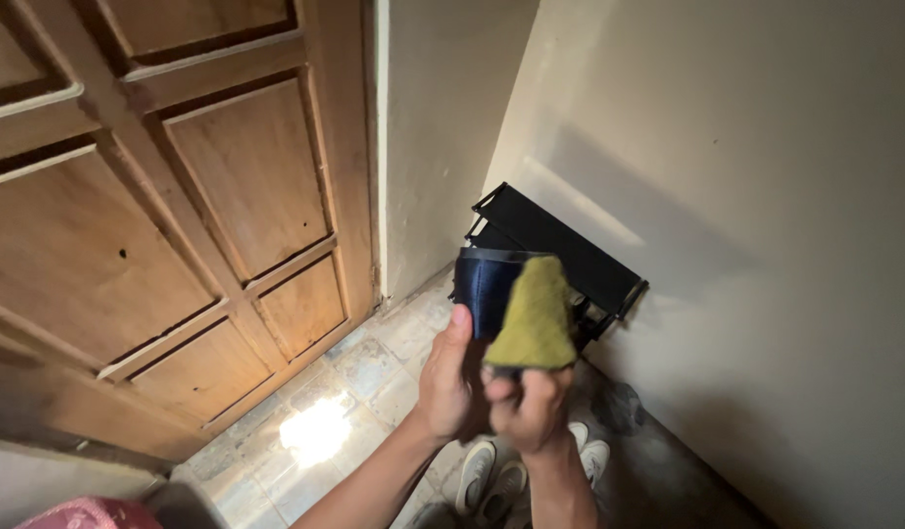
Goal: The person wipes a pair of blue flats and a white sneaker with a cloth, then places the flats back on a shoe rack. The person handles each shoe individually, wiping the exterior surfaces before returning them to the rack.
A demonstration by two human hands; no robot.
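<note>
Item: dark navy glossy shoe [484,286], frame centre, w/ olive-green fuzzy cloth [538,318] draped over it.
Room: black metal rack [570,257] at 1 o'clock vs beige wall; brown panelled wood door [178,196] at 10; worn floor tiles [374,377]; white sneakers [501,480] at 6.
Hands: my left hand [444,384] grips shoe, thumb up; my right hand [527,407] pinches cloth's lower edge.

A single view is given from head height, tilted steeply downward. The left hand [450,377] and right hand [531,402] are seen close below the lens. A wooden door [178,216], wall corner and tiled floor [374,382] are taken in beyond.
</note>
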